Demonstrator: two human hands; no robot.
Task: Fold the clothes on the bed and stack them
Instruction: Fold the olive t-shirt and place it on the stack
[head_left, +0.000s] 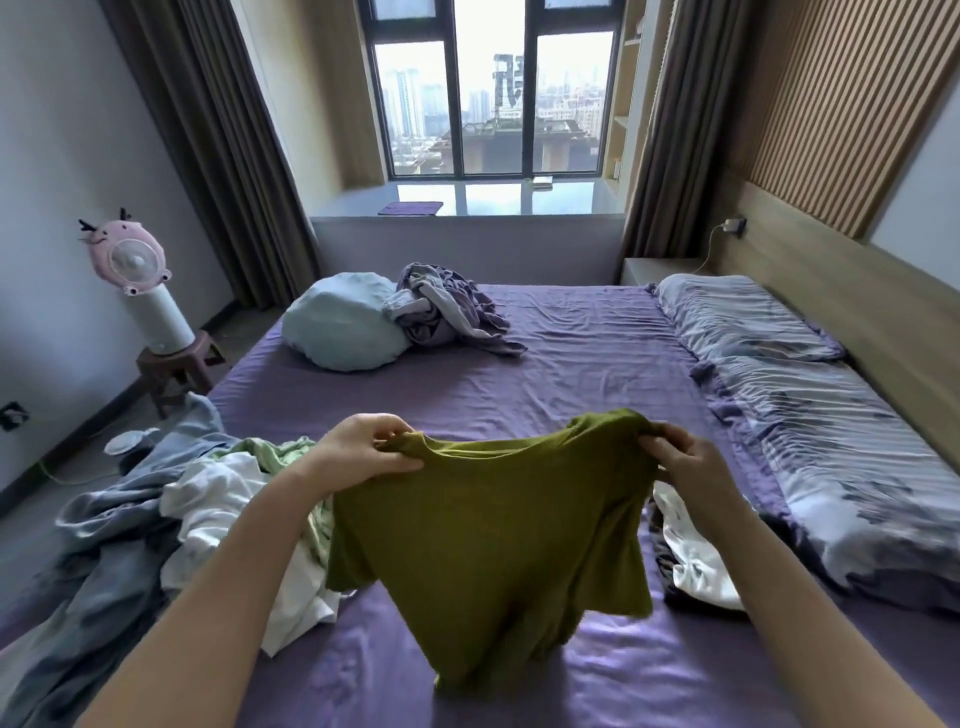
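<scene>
Both hands hold an olive shirt (493, 525) up over the near part of the bed (571, 364). The left hand (363, 449) pinches one shoulder of it between thumb and curled fingers; the right hand (680, 457) grips the other shoulder the same way. The shirt hangs spread between them, its hem drooping toward the purple sheet.

Left of the shirt lies a loose heap: a white garment (228, 519), a pale green garment (275, 449) partly under it, and a blue-grey cloth (109, 545) spilling over the bed's left edge. Just right of the shirt, under the right forearm, lies a white and dark garment (696, 566).

Along the right side, two patterned pillows (810, 415) lie end to end against the headboard (893, 332). Farther off, a light blue pillow (343, 327) touches a crumpled purple-grey pile (447, 312). Beside the bed's left edge a pink fan (130, 260) stands on a stool (179, 369). Beyond the bed is the window (488, 98), flanked by curtains (208, 130).
</scene>
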